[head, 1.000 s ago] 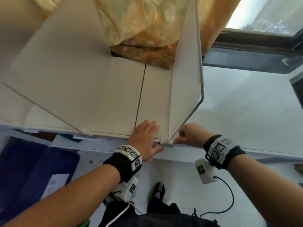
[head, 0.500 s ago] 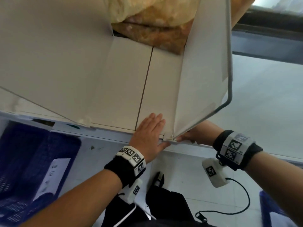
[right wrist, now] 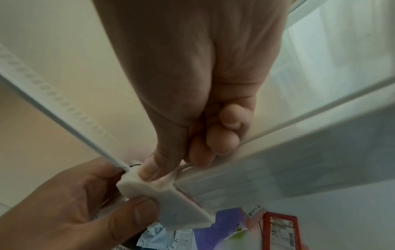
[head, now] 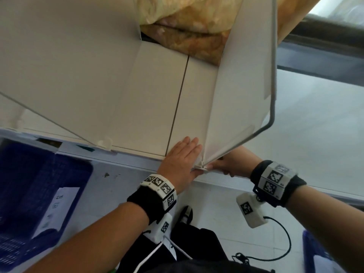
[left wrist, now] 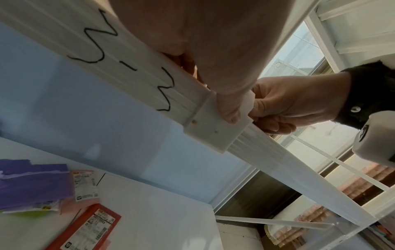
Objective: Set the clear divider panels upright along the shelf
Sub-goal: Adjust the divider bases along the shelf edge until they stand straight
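A clear divider panel point(head: 242, 85) with a rounded top corner stands upright on the white shelf point(head: 149, 107), its foot in a white clip point(head: 201, 168) on the front rail point(left wrist: 128, 71). My left hand point(head: 187, 150) lies flat on the shelf just left of the panel, and its thumb presses the face of the clip point(left wrist: 205, 132). Curled fingers and a thumb of my right hand point(head: 218, 166) pinch the clip point(right wrist: 177, 213) from the right, partly hidden behind the panel's edge. A second clear panel point(head: 69, 66) stands further left in its own clip point(head: 104, 143).
Yellowish plastic bags point(head: 187, 26) fill the back of the shelf. Blue crates stand on the floor at the left point(head: 39, 194) and lower right point(head: 325, 253). A red packet point(left wrist: 85, 228) and a purple one point(left wrist: 32, 186) lie on the shelf below. A window point(head: 325, 36) is at right.
The view has moved closer and lower. Both hands have stayed at the clip, and the right hand has slid a little under the panel's front edge.
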Tool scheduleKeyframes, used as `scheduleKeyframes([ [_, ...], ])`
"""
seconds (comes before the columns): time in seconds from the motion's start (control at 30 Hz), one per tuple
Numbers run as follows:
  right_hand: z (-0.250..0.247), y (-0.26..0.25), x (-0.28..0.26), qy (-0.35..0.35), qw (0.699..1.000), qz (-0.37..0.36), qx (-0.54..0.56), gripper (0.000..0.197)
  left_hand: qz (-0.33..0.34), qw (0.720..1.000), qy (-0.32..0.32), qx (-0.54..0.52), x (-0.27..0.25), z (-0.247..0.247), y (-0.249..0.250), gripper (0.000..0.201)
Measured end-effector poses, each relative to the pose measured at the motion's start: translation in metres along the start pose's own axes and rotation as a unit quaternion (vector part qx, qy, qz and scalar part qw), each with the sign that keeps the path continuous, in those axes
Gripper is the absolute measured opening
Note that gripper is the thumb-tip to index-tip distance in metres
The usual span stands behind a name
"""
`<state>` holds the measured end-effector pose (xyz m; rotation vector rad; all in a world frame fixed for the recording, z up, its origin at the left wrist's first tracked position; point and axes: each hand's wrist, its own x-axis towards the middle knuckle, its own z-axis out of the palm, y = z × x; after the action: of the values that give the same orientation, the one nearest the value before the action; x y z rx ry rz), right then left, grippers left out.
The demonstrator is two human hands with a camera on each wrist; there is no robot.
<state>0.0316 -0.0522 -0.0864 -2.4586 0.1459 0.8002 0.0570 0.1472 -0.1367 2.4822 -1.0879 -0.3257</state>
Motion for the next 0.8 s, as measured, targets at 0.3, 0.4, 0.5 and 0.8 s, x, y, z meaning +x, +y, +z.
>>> scheduleKeyframes([
  [0.3, -0.007, 0.002, -0.007, -0.029, 0.999, -0.009, 0.013, 0.038, 0.051, 0.998, -0.009, -0.03, -0.009, -0.026, -0.024, 0.055],
  [0.4, -0.008, 0.002, -0.006, -0.036, 0.999, -0.01, 0.016, 0.04, 0.074, 0.997, -0.011, 0.002, -0.006, -0.034, -0.031, 0.056],
  [0.5, -0.008, 0.001, -0.006, -0.032, 0.999, -0.003, 0.019, 0.042, 0.087, 0.996, -0.008, 0.026, 0.004, -0.041, -0.029, 0.061],
  [0.8, -0.006, 0.003, -0.007, -0.027, 0.999, 0.006, 0.028, 0.042, 0.127, 0.989, 0.023, 0.071, 0.029, -0.041, -0.028, 0.069],
])
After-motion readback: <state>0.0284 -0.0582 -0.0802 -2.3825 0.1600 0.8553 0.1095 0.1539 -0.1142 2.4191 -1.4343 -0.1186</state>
